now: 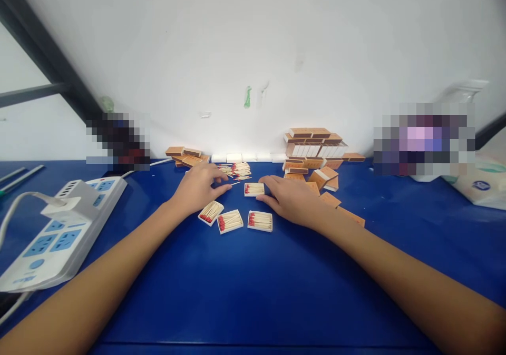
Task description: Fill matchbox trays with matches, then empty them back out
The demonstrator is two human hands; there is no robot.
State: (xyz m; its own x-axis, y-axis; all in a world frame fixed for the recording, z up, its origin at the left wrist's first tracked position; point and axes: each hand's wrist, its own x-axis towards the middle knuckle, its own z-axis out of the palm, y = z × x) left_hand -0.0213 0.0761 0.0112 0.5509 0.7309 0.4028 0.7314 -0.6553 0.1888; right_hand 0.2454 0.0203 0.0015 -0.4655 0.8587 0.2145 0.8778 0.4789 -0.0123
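Observation:
My left hand (200,187) hovers at the near left side of a pile of loose red-tipped matches (240,170). Its fingers are bent, with a gap between thumb and forefinger, and one single match (236,183) lies right by the thumb tip. Thumb and fingers of my right hand (288,198) close on the right end of a white matchbox tray (254,189) filled with matches. Nearer to me are three more filled trays: a tilted left one (211,213), a middle one (230,221) and a right one (260,221).
Orange-brown matchbox sleeves and boxes (314,149) are stacked at the back right, with several scattered by my right forearm. More sleeves (185,155) lie back left. White trays (241,157) line the wall. A power strip (71,234) is left; a tissue pack (480,184) sits right.

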